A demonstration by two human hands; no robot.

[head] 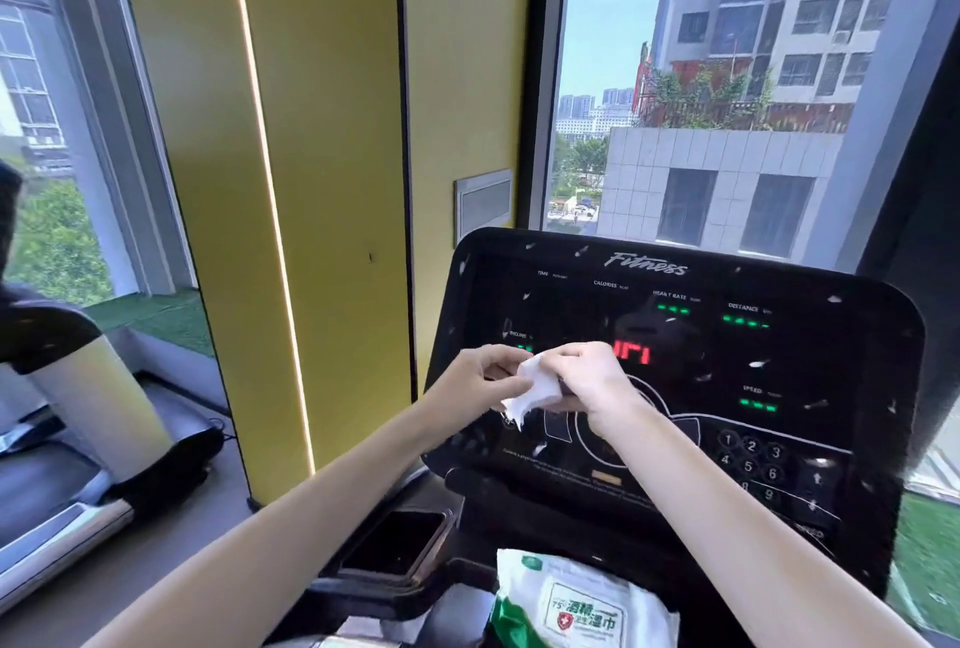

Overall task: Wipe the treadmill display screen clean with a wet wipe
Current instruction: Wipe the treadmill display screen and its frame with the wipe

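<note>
Just below the view's centre, both hands pinch a crumpled white wipe [535, 387] in front of the black display screen [727, 361]. The left hand [480, 379] grips its 9 o'clock edge and the right hand [584, 379] its 3 o'clock edge. The wipe's long axis runs from 1 to 7 o'clock, with the ragged end hanging toward 7. The screen faces the person. A wipe pack [576, 600] lies at 6 o'clock from the hands and a phone [397, 543] at 7.

A gym by city-view windows [691, 75]: treadmill console [675, 366] marked "Fitness", a second treadmill [62, 491] alongside.
</note>
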